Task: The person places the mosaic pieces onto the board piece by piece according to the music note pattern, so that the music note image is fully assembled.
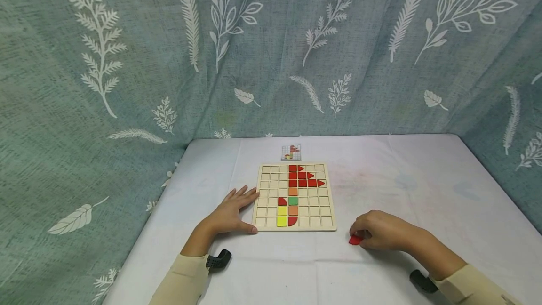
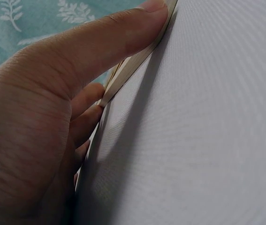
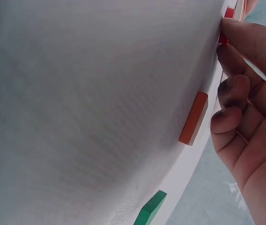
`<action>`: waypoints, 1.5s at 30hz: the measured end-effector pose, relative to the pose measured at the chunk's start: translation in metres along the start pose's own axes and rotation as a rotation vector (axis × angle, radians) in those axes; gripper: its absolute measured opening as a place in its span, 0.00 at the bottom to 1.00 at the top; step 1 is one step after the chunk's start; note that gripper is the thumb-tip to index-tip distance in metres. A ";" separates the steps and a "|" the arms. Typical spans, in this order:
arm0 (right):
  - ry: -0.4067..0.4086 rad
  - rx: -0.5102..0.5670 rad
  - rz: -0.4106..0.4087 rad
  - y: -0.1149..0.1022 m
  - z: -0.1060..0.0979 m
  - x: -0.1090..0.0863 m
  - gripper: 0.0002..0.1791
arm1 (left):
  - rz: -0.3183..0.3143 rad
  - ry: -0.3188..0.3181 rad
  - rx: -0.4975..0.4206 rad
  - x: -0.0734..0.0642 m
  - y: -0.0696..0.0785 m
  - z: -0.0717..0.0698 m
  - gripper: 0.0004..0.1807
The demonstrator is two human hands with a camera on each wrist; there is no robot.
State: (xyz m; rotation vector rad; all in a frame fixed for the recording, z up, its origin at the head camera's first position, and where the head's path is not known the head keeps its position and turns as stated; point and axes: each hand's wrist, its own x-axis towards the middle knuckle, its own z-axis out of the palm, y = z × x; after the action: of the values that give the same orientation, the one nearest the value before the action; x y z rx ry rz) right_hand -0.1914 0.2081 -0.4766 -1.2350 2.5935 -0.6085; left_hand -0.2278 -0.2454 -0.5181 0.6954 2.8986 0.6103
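A square wooden grid board (image 1: 313, 206) lies on the table with red, orange, green and yellow tiles in its cells. At its left edge, my left hand (image 1: 230, 213) rests with spread fingers, thumb near the front corner. In the left wrist view the thumb (image 2: 118, 35) touches the board's rim (image 2: 123, 77). Right of the board's front corner, my right hand (image 1: 383, 230) pinches a red tile (image 1: 354, 239) between thumb and fingers, low at the table. The right wrist view shows that red tile (image 3: 224, 37) partly covered by the fingertips.
Behind the board stands a small pattern card (image 1: 291, 152) with a similar coloured figure. An orange block (image 3: 194, 119) and a green block (image 3: 150, 208) lie on the white cloth near the right hand. A leaf-patterned curtain (image 1: 271, 51) hangs behind the table.
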 end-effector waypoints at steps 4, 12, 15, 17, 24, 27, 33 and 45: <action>0.011 -0.054 0.051 0.002 0.000 0.001 0.08 | 0.003 0.004 -0.003 0.000 -0.001 0.000 0.63; 0.022 -0.081 0.081 0.003 -0.003 0.002 0.12 | 0.004 -0.001 0.007 0.000 -0.003 0.001 0.63; 0.015 -0.049 0.034 0.003 -0.005 0.003 0.14 | 0.005 0.002 0.007 0.000 -0.003 0.001 0.63; 0.000 -0.032 0.011 0.002 -0.006 0.005 0.16 | 0.005 0.002 0.006 0.000 -0.003 0.000 0.63; -0.002 -0.048 0.012 0.002 -0.006 0.008 0.10 | 0.007 -0.003 0.004 0.001 -0.002 0.000 0.63; 0.020 -0.075 0.018 0.003 -0.005 0.008 0.09 | 0.007 -0.004 0.001 0.002 -0.001 0.000 0.63; 0.042 -0.108 0.029 0.004 -0.004 0.008 0.09 | -0.001 -0.003 -0.003 0.001 -0.001 0.000 0.63; 0.059 -0.156 0.001 0.008 -0.005 0.007 0.09 | 0.022 0.010 0.002 0.000 -0.001 0.001 0.63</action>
State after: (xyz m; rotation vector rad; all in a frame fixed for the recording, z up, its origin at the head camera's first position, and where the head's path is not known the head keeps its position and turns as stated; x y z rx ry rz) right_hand -0.2030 0.2080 -0.4757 -1.2797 2.7353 -0.4560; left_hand -0.2277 -0.2456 -0.5192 0.7279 2.9041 0.6156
